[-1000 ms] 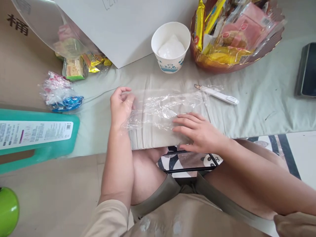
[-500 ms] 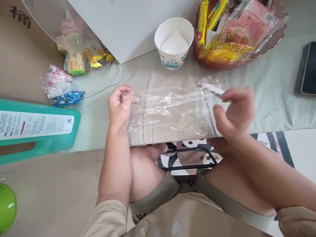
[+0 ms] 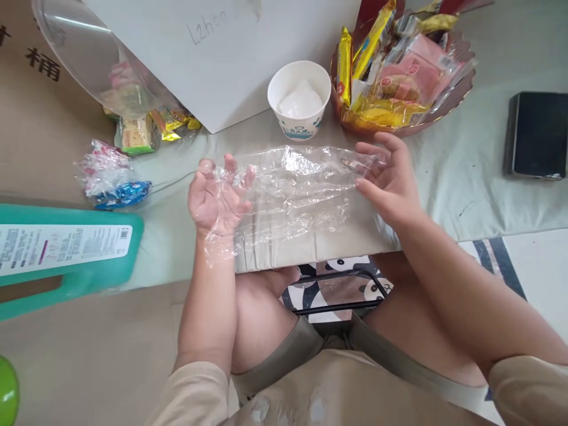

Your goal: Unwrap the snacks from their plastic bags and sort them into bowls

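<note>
A clear plastic bag (image 3: 302, 201) stretches between my two hands above the table's front edge, thin and wrinkled. My left hand (image 3: 217, 198) is palm up with its fingers spread, and the film lies over the palm and hangs past the wrist. My right hand (image 3: 390, 177) has its fingers curled at the bag's other end, where the film gathers between thumb and fingers. A small dark-tipped slim thing (image 3: 350, 163) shows through the film by the right fingertips; its kind is unclear. Beyond the bag stands a white paper cup (image 3: 299, 124) with something white inside.
A brown glass bowl (image 3: 399, 127) of wrapped snacks stands behind my right hand. A black phone (image 3: 539, 136) lies far right. To the left are a teal jug (image 3: 135, 236), crumpled wrappers (image 3: 110, 177) and wrapped snacks (image 3: 137, 133). A white box (image 3: 222, 71) stands at the back.
My left hand has gone from a closed grip to spread fingers under the film. My right hand has moved left and up onto the bag's end, and the film has lifted there.
</note>
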The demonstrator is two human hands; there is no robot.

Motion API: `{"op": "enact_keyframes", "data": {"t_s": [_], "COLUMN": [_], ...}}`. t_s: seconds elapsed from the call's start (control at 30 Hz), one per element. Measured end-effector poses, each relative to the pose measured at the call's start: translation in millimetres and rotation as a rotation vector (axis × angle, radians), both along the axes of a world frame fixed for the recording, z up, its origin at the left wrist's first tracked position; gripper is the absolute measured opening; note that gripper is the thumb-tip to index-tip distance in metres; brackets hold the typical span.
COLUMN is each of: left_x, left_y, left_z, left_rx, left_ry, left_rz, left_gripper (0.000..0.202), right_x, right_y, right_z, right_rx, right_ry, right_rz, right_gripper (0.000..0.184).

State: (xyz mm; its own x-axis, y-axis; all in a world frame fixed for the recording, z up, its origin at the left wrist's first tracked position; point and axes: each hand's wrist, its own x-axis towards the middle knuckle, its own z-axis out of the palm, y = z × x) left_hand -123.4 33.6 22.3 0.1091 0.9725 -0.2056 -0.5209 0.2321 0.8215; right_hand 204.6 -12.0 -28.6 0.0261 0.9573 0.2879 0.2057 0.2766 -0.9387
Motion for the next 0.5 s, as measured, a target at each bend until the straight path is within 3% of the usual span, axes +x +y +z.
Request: {"op": "enact_keyframes", "data": {"t_s": [0.13,0.27,0.37,0.5], "left_x": [2,-5,-8,-6], "left_y": [-1,7,14,17], "left_z": [0.7,-4.8,-7.0,-4.7], "left_rx": [-0.016,-0.032,-0.066,-0.105], "left_ry": [0.019,0.209,0.292,0.273], "left_rz": [0.051,-0.002,-0.046,-0.088], "left_gripper": [0.030,0.034,0.044,0.040], "right_x": [-3,-2,-6,-16], "right_y": [-5,-7,-8,-8], "right_z": [15.4,26.4,24.2,19.1], "right_rx": [-0.171,-0.342,-0.359,-0.341], "right_ry": [0.183,0.306,0.291,0.240], "right_rz": [0.141,0.264,0.262,0.225], "right_gripper": [0.058,0.054,0.049,0.046]}}
